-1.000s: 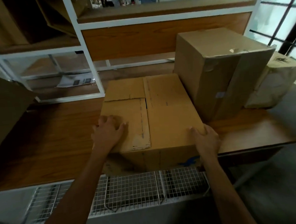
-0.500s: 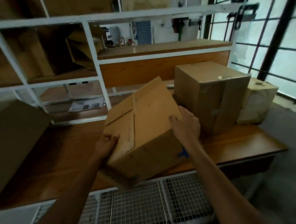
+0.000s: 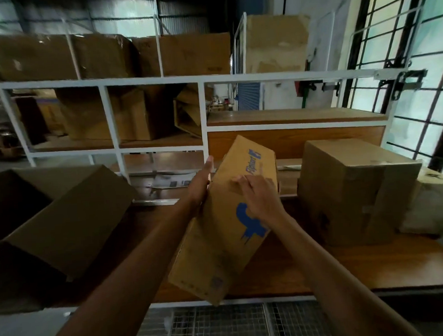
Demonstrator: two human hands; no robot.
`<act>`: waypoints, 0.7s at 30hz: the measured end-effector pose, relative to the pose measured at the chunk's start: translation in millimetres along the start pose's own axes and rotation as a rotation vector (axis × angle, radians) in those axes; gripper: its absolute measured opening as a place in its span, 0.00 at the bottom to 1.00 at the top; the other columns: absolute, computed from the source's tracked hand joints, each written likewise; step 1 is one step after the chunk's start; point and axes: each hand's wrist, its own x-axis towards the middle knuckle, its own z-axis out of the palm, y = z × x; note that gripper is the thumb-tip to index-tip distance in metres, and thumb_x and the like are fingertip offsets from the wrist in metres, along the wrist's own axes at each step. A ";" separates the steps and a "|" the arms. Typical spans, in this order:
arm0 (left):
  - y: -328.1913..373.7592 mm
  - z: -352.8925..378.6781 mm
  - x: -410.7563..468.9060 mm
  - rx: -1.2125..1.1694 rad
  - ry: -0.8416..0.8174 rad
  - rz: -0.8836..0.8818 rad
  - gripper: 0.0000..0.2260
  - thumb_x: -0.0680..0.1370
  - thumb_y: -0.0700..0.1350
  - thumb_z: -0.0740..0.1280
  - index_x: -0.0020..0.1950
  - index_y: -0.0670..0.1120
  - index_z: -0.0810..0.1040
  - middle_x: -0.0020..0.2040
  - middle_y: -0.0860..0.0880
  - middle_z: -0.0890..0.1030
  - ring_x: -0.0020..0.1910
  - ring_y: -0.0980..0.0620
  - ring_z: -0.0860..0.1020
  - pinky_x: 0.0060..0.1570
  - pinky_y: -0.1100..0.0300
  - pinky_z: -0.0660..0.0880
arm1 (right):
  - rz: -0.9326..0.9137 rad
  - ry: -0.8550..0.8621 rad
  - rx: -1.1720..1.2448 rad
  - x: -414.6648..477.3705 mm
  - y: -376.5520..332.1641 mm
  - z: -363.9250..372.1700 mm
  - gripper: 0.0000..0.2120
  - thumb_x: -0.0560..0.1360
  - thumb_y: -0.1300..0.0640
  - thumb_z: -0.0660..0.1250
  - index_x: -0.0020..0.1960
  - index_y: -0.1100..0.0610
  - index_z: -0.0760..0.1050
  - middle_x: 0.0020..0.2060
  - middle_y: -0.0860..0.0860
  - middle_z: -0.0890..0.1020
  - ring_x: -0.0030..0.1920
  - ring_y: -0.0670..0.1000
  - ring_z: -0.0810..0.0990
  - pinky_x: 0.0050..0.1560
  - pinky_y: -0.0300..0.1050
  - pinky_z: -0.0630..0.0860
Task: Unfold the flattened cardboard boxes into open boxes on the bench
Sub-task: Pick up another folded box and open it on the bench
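Box [image 3: 227, 244]: tilted over the bench [image 3: 348, 264], low corner past the front edge; left side hidden.
Left hand [image 3: 200, 184]: fingers straight, flat against the box's left side; palm hidden.
Right hand [image 3: 260, 194]: blurred, fingers spread on the printed face.
Room: bench strip between open box [image 3: 63, 214] and taped box [image 3: 350, 192].

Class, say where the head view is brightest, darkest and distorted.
Head view: brightest at the dark-barred window on the right; darkest around the open brown cardboard box at left; the wide-angle lens slants uprights of the white metal shelf frame.
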 end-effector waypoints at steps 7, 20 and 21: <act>6.3 -8.0 -7.7 0.118 -0.034 -0.089 0.25 0.81 0.60 0.56 0.72 0.48 0.69 0.67 0.48 0.72 0.64 0.47 0.71 0.64 0.48 0.66 | 0.417 0.025 -0.086 -0.1 15.4 10.3 0.29 0.72 0.33 0.64 0.69 0.46 0.72 0.65 0.52 0.74 0.66 0.58 0.72 0.63 0.61 0.72; 0.6 -26.6 7.8 -0.003 0.028 -0.214 0.23 0.74 0.55 0.66 0.64 0.45 0.72 0.57 0.42 0.76 0.56 0.42 0.73 0.58 0.49 0.70 | 0.707 0.075 0.910 -17.4 12.2 10.1 0.16 0.78 0.57 0.64 0.65 0.53 0.75 0.55 0.53 0.83 0.53 0.54 0.81 0.42 0.49 0.77; 1.1 -28.5 8.7 -0.034 0.032 -0.212 0.23 0.73 0.55 0.66 0.64 0.44 0.73 0.56 0.42 0.77 0.57 0.41 0.74 0.60 0.48 0.70 | 0.668 0.069 0.883 -13.1 10.3 6.0 0.14 0.78 0.57 0.64 0.64 0.52 0.75 0.54 0.52 0.83 0.52 0.53 0.82 0.41 0.48 0.77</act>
